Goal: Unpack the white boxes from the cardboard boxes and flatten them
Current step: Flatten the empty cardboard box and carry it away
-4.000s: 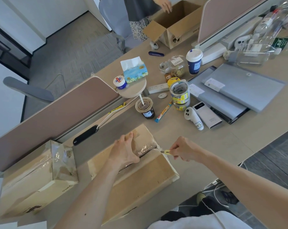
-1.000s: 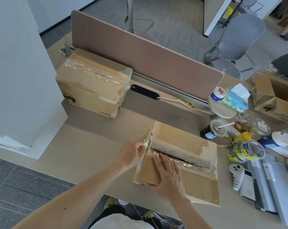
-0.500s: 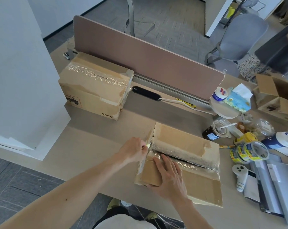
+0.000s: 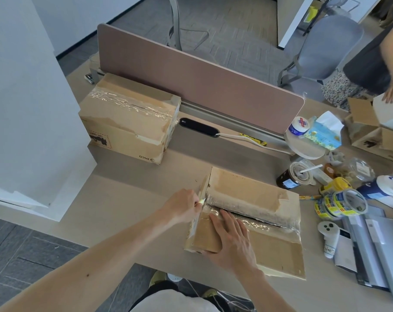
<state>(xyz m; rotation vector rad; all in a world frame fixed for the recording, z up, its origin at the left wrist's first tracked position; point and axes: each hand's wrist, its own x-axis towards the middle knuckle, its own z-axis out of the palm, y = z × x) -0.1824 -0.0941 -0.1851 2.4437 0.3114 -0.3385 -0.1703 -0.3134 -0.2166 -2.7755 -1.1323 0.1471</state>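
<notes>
Centrally, the brown tape-sealed cardboard box (image 4: 247, 190) lay at the near edge of the pale wooden desk (image 4: 128, 199), its top seam split along the middle. The right hand (image 4: 232, 243) pressed flat on the near flap, fingers straight. The left hand (image 4: 183, 208) pinched a small yellow cutter (image 4: 201, 201) against the box's left end. A second taped brown cardboard box (image 4: 128, 118) stood well apart, beside the pink divider panel (image 4: 202, 86).

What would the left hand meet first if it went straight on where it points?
Probably the near cardboard box: its taped end edge lies right before the cutter held by the left hand.
</notes>
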